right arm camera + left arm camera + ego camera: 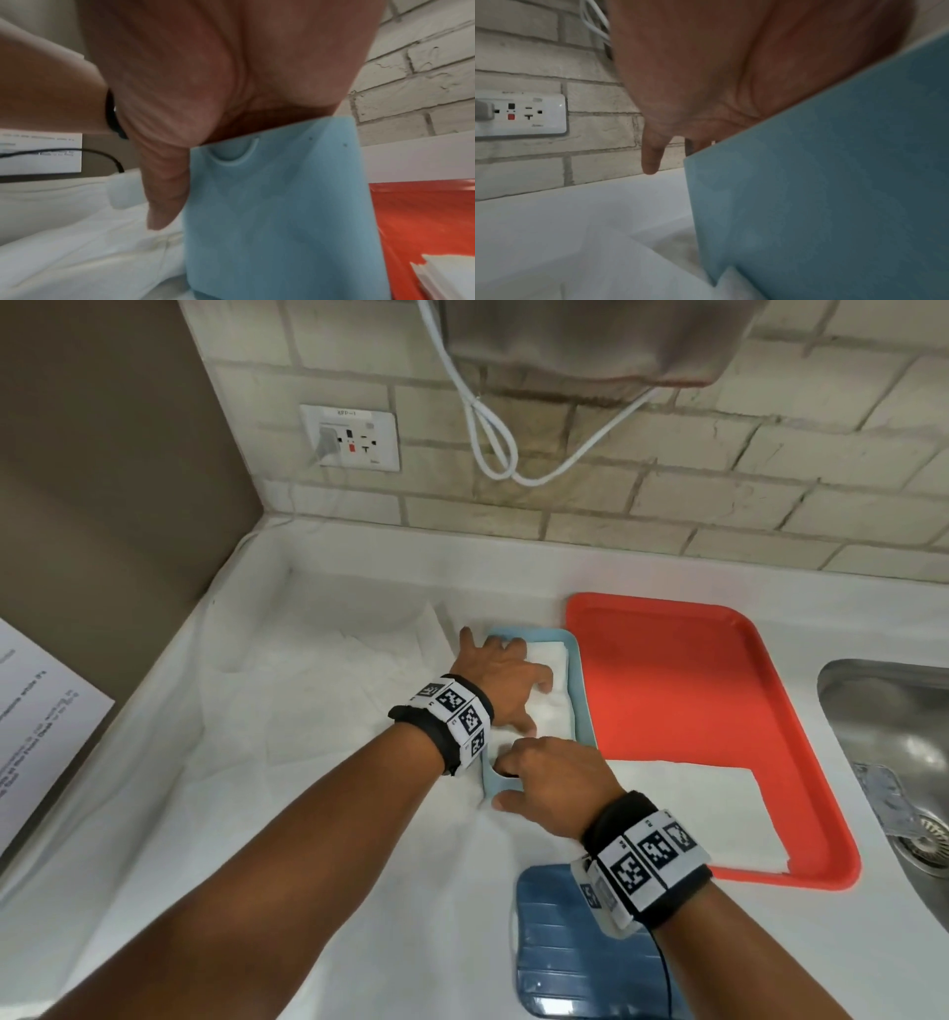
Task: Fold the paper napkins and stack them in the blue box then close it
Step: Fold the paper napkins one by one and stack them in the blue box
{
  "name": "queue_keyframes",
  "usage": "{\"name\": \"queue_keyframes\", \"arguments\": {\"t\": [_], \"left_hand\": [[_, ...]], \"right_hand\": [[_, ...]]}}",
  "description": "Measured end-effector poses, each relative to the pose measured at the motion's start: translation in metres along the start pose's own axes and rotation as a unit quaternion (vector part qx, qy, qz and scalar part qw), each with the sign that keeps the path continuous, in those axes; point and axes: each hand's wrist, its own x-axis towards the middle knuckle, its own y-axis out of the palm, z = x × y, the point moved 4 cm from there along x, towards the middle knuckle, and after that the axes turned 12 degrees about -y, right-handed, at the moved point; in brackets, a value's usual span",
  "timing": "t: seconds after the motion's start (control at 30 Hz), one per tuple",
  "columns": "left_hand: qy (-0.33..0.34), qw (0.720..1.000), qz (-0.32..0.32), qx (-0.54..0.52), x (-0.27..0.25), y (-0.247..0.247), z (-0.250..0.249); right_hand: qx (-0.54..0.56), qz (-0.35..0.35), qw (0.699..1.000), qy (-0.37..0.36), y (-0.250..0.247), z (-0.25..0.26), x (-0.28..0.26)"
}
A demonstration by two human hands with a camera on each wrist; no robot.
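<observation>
The light blue box [584,711] stands open on the counter with white folded napkins [557,660] inside. My left hand [503,677] lies spread over those napkins, fingers straight and pressing down, little finger outside the box's left wall [834,182]. My right hand [547,785] holds the box's near end wall [282,213], thumb down the outside and fingers curled over the rim; those fingers are hidden in the right wrist view. The darker blue lid [560,958] lies flat near the front edge, partly under my right wrist.
A red tray [719,670] right of the box carries a stack of flat white napkins [708,809]. A steel sink [898,737] is at far right. Crumpled white sheeting [308,711] covers the counter on the left. A wall socket [352,436] and a hanging cable [488,433] are behind.
</observation>
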Motion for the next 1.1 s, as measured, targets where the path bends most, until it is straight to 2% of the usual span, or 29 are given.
{"name": "queue_keyframes", "arguments": {"t": [0.2, 0.3, 0.37, 0.47, 0.63, 0.7, 0.77, 0.83, 0.9, 0.97, 1.1], "left_hand": [[0.024, 0.999, -0.001, -0.029, -0.004, 0.004, 0.006], [0.058, 0.989, -0.019, -0.133, -0.015, 0.001, 0.020], [0.066, 0.969, -0.073, -0.228, -0.030, -0.007, 0.041], [0.039, 0.924, -0.123, -0.359, -0.062, -0.011, 0.090], [-0.102, 0.853, -0.169, -0.482, -0.122, 0.011, 0.182], [-0.149, 0.826, -0.190, -0.510, -0.145, 0.025, 0.206], [-0.168, 0.809, -0.196, -0.529, -0.167, 0.040, 0.220], [-0.169, 0.800, -0.191, -0.542, -0.185, 0.057, 0.230], [-0.167, 0.794, -0.178, -0.557, -0.197, 0.075, 0.237], [-0.159, 0.782, -0.172, -0.577, -0.208, 0.090, 0.241], [-0.157, 0.756, -0.157, -0.615, -0.216, 0.113, 0.246]], "right_hand": [[0.005, -0.015, 1.000, 0.006, 0.005, -0.004, 0.006], [0.043, -0.021, 0.999, 0.001, 0.005, -0.005, 0.004], [0.076, -0.039, 0.996, 0.005, 0.002, -0.006, 0.000], [0.119, -0.088, 0.989, 0.007, -0.010, -0.004, -0.008], [0.169, -0.254, 0.952, 0.014, -0.040, 0.020, -0.018], [0.218, -0.289, 0.932, 0.005, -0.041, 0.043, -0.014], [0.244, -0.272, 0.931, -0.012, -0.026, 0.067, -0.001], [0.227, -0.213, 0.950, -0.022, 0.002, 0.088, 0.020], [0.168, -0.132, 0.977, -0.021, 0.029, 0.106, 0.042], [0.111, -0.080, 0.990, -0.021, 0.044, 0.123, 0.060], [0.087, -0.093, 0.992, 0.019, 0.045, 0.146, 0.091]]}}
